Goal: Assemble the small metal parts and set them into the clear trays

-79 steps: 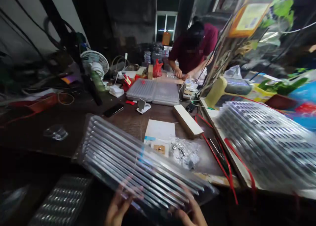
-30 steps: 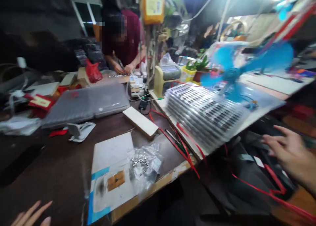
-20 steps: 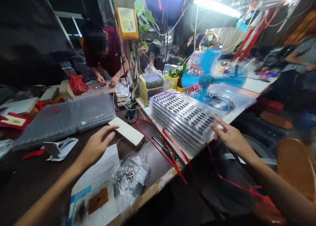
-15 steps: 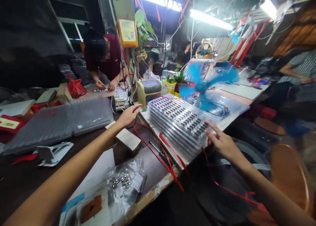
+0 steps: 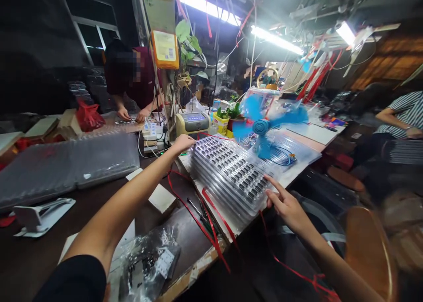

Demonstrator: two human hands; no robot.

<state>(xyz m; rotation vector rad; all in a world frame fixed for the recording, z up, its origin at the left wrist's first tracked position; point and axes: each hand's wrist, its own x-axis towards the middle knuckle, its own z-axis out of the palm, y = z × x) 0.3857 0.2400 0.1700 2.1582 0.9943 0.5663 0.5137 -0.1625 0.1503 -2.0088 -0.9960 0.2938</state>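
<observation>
A stack of clear plastic trays (image 5: 214, 185) stands on the white tabletop. Rows of small dark pieces fill the top tray (image 5: 231, 161). My left hand (image 5: 183, 143) has its fingers closed together at the tray's far left corner; the fingertips are partly hidden there. At the near right end, my right hand (image 5: 286, 203) touches the tray's edge with its fingertips. Its index finger is stretched out and the fingers are apart.
A blue fan (image 5: 261, 127) spins just behind the stack. Red ribbons (image 5: 218, 211) and a pen-like tool (image 5: 194, 207) lie in front. Clear bags (image 5: 148, 258) sit at the table edge. A co-worker in dark red (image 5: 132, 82) bends over the far left; another sits right.
My left hand has reached the tray's far left corner, from a spot just beside it. My right hand stays at the near right edge. The view has shifted slightly.
</observation>
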